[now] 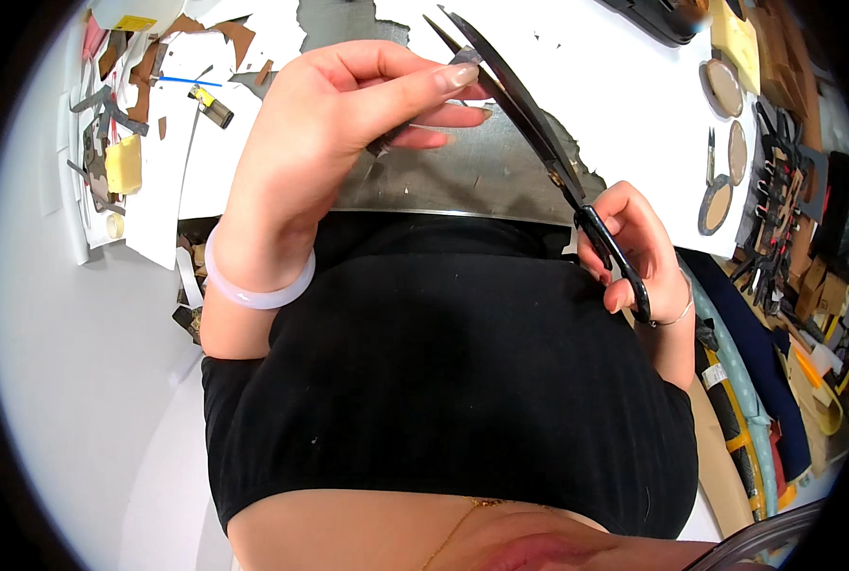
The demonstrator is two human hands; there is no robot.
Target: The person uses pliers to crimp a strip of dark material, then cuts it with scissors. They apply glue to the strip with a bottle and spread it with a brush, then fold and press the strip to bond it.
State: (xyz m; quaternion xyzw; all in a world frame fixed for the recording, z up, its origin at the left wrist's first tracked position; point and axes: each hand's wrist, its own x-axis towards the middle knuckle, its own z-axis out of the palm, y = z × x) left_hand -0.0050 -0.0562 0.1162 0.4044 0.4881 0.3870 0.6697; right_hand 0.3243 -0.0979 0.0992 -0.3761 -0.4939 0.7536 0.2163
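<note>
My left hand [320, 133], with a pale bangle at its wrist, is raised over the near side of the white table. Its thumb and fingers pinch a small dark grey scrap [466, 57], most of it hidden by the fingers; a dark end [386, 141] shows under the palm. My right hand [643, 238] grips the black handles of a large pair of scissors [529, 119]. The blades point up and to the left, slightly parted at the tips, and lie close by the scrap. Whether they touch it I cannot tell.
A grey metal plate [443, 181] lies at the table's near edge. On the left are scraps, a yellow lighter [212, 107], a blue stick [191, 82] and a yellow sponge [123, 165]. Round tan pieces [724, 88] lie at the right, beside several black-handled tools [771, 200]. Rolls [743, 381] stand below.
</note>
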